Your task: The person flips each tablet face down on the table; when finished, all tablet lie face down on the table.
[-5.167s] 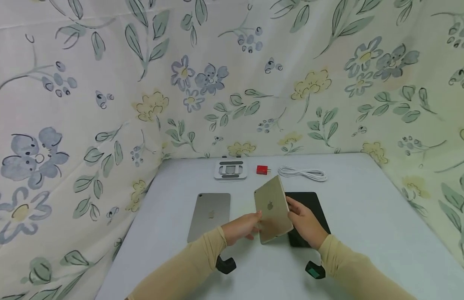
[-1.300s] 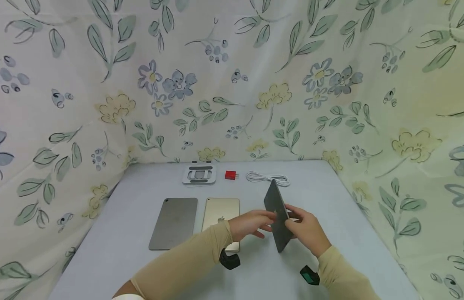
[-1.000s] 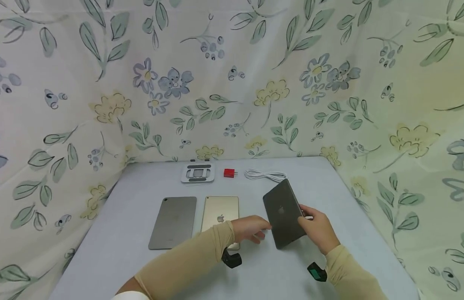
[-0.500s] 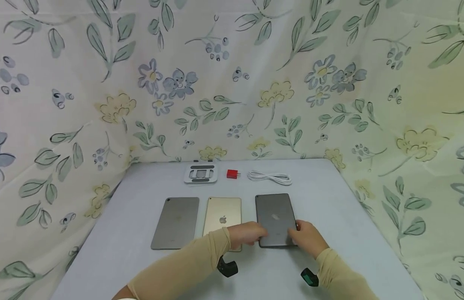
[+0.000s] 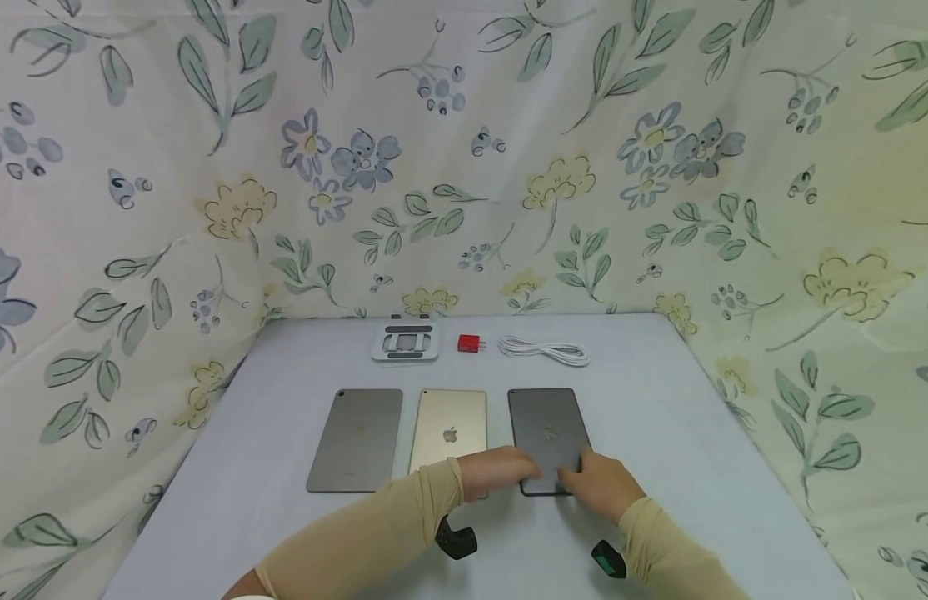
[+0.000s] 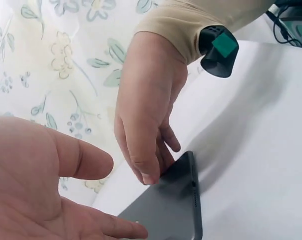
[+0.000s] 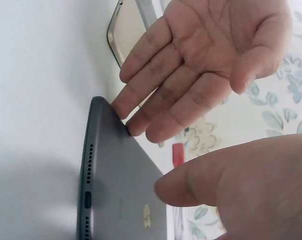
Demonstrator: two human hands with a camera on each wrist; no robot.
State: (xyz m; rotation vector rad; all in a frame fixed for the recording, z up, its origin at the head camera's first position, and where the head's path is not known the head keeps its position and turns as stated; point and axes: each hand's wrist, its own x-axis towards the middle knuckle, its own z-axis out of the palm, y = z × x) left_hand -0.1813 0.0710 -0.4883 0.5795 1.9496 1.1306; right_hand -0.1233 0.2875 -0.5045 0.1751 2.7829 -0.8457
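Observation:
A dark grey tablet (image 5: 546,421) lies back up on the white table, the rightmost of three in a row. My left hand (image 5: 501,469) is at its lower left edge; in the right wrist view this left hand (image 7: 200,60) has its fingers extended, tips by the tablet's edge. My right hand (image 5: 602,483) is at the lower right edge, its thumb over the back. In the left wrist view the right hand (image 6: 146,105) points its loose fingers down at the tablet. A gold tablet (image 5: 449,417), partly hidden by the left hand, and a silver-grey tablet (image 5: 356,437) lie to the left.
Along the back of the table (image 5: 734,517) are a white-and-grey stand (image 5: 392,353), a red charger plug (image 5: 469,342) and a coiled white cable (image 5: 546,350). A flowered cloth (image 5: 449,167) hangs behind and around the table.
The gold tablet, held earlier, now lies in the middle. The dark tablet was lifted and tilted, then laid down grey back up; it previously lay black side up. Both hands have loosened at its edges.

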